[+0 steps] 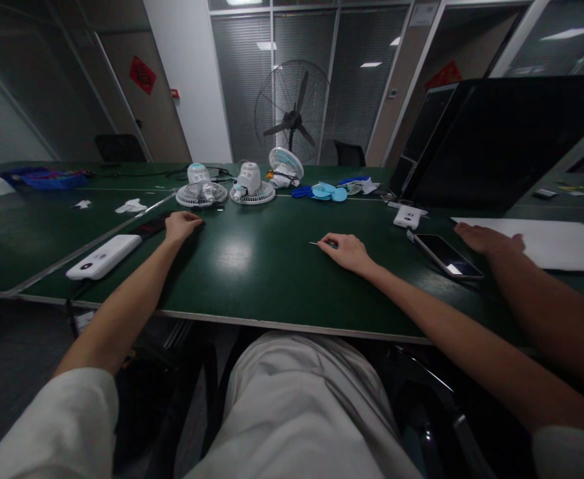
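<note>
My left hand [181, 226] rests on the green table [262, 286], its fingers pressed together. Whatever is between those fingertips, if anything, is too small to make out. Beside it lie a dark flat object [151, 227] and a white oblong device [105, 257] with a cable. My right hand [346, 251] is closed in a pinch on a thin pale stick [313, 243], which points left just over the tabletop. Beyond my hands are two small white fans [201, 191] [252, 191] lying face down, and a third fan [286, 166] tipped up.
Light-blue fan blades [329, 192] lie near the fans. Rightward are a small white device [407, 217], a phone [449, 255], another person's hand [491, 239] by white paper [561, 243], and a large black screen [511, 140]. A blue tray [55, 179] stands far left.
</note>
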The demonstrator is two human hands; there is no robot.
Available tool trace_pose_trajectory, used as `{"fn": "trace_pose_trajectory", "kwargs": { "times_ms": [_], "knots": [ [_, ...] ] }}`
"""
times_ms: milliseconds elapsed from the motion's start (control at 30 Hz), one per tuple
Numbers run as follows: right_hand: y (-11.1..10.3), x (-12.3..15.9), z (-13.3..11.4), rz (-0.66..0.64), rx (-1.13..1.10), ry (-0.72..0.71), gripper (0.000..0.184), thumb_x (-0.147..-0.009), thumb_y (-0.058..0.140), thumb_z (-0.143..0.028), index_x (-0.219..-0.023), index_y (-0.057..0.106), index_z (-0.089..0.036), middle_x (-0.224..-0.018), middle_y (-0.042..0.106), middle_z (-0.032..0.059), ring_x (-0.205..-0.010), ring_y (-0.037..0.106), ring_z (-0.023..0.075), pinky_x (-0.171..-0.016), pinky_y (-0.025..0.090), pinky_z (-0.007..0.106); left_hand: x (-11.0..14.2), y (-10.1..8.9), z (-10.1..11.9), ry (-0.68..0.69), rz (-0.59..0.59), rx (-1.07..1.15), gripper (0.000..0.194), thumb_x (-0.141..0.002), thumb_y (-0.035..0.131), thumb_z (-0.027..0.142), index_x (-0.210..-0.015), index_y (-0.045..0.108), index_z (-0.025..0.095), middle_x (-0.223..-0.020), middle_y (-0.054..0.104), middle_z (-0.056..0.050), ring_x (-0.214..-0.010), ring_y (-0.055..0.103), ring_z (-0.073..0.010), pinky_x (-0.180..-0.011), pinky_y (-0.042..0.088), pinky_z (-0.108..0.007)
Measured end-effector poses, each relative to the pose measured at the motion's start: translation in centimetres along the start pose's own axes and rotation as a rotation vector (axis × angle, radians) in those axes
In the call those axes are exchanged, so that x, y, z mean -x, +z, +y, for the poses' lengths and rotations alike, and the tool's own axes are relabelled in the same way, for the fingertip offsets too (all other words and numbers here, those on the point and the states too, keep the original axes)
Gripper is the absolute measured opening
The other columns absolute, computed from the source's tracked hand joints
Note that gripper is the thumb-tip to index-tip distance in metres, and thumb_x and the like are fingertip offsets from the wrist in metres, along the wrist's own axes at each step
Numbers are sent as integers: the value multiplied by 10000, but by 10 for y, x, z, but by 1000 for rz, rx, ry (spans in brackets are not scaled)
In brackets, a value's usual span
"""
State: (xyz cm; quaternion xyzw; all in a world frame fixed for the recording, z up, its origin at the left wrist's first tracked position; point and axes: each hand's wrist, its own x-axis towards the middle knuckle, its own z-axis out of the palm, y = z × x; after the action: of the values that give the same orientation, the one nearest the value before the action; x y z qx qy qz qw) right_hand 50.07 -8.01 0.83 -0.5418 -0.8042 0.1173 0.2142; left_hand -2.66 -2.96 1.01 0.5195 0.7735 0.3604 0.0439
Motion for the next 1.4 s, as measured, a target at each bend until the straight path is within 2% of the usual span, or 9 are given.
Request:
{"fn": "trace_pose_trajectory", "kwargs": {
  "times_ms": [200, 467, 567, 800, 900, 1000, 1133, 1233, 1400],
  "knots": [
    [1, -1, 2, -2, -10, -4, 397, -1018, 553, -585, -1130, 789, -287, -983, 774, 47, -819, 694, 237, -675, 466, 343, -4, 1, -6, -70, -4, 55, 294, -768, 837, 337, -1004, 841, 162, -923, 803, -101, -924, 746, -256, -1016, 533, -344],
    [1, -2, 4, -19, -13, 3, 410, -1017, 550, -599, -1147, 784, -289, -981, 773, 51, -816, 690, 236, -674, 470, 340, -2, -2, -2, -72, -17, 49, 286, -779, 845, 301, -992, 835, 109, -865, 786, -102, -946, 734, -268, -1051, 497, -352],
    [-1, -1, 2, -25, -12, 7, 397, -1018, 557, -584, -1154, 785, -289, -1005, 774, 53, -828, 691, 238, -685, 473, 342, -2, -2, -1, -74, -9, 36, 298, -786, 838, 336, -987, 839, 116, -846, 781, -103, -952, 732, -276, -1060, 490, -363],
    [0, 0, -3, 2, 49, 14, 376, -1022, 558, -562, -1141, 793, -294, -1047, 783, 45, -899, 706, 255, -725, 471, 343, 0, -2, -3, -43, 8, 24, 313, -785, 780, 374, -990, 834, 144, -808, 770, -92, -902, 728, -272, -933, 538, -318],
    [0, 0, -3, 4, 40, 11, 380, -1023, 556, -567, -1145, 793, -296, -1051, 784, 44, -895, 707, 254, -716, 469, 343, 3, 0, 1, 3, -28, 45, 292, -772, 785, 379, -953, 830, 154, -790, 762, -74, -856, 721, -259, -868, 541, -304],
    [0, 0, 0, -1, 23, -1, 398, -1027, 547, -583, -1152, 788, -293, -1043, 783, 46, -870, 703, 245, -696, 468, 335, 7, 11, 18, 19, -144, 189, 295, -692, 848, 393, -874, 815, 163, -812, 765, -61, -775, 698, -224, -794, 544, -300],
    [1, -1, 4, 11, 9, -23, 374, -1027, 562, -564, -1146, 786, -288, -1014, 785, 43, -848, 701, 235, -683, 459, 325, 24, 42, 59, 72, -413, 455, 378, -554, 937, 411, -778, 777, 152, -877, 772, -80, -758, 670, -194, -749, 543, -293],
    [2, -1, 5, 12, -10, -51, 370, -1025, 568, -565, -1137, 788, -289, -982, 786, 38, -829, 700, 230, -680, 454, 323, 49, 69, 96, 140, -561, 501, 366, -584, 937, 419, -770, 765, 155, -847, 758, -76, -751, 663, -193, -731, 536, -299],
    [4, 1, 5, 20, -46, -115, 351, -1019, 582, -555, -1111, 795, -291, -1018, 796, 39, -873, 709, 241, -731, 478, 340, 100, 110, 156, 379, -766, 578, 291, -727, 884, 388, -842, 758, 152, -919, 765, -88, -790, 675, -193, -768, 543, -330]
  ]
}}
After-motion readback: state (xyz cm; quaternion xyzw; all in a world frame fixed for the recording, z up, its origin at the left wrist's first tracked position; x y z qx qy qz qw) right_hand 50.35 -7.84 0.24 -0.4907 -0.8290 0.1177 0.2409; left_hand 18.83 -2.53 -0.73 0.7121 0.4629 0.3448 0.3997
